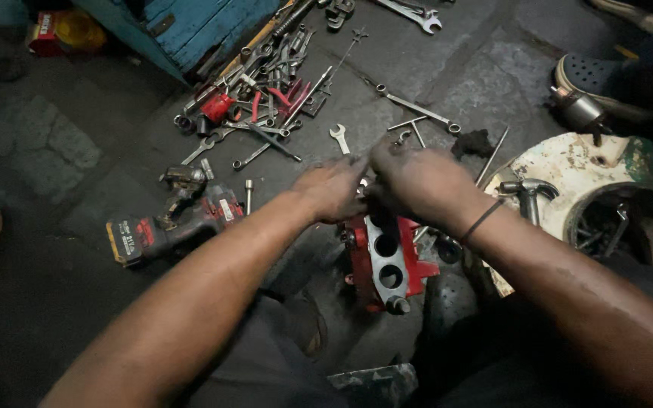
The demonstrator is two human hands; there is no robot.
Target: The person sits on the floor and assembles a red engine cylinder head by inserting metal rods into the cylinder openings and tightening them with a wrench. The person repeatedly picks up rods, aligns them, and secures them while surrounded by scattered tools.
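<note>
A red metal brake caliper (384, 261) with a grey face and round holes stands on the dark floor in front of me. My left hand (332, 189) and my right hand (416, 178) both rest on its top end, fingers curled together over a small part hidden beneath them. A black band circles my right wrist. What the fingers grip cannot be made out.
A red and black cordless impact wrench (168, 227) lies left of the caliper. Several spanners, sockets and pliers (266, 106) are scattered behind, near a blue box (190, 26). A worn white wheel hub (591, 181) with a hammer (527, 190) sits right. Another person's shoe (598, 79) is far right.
</note>
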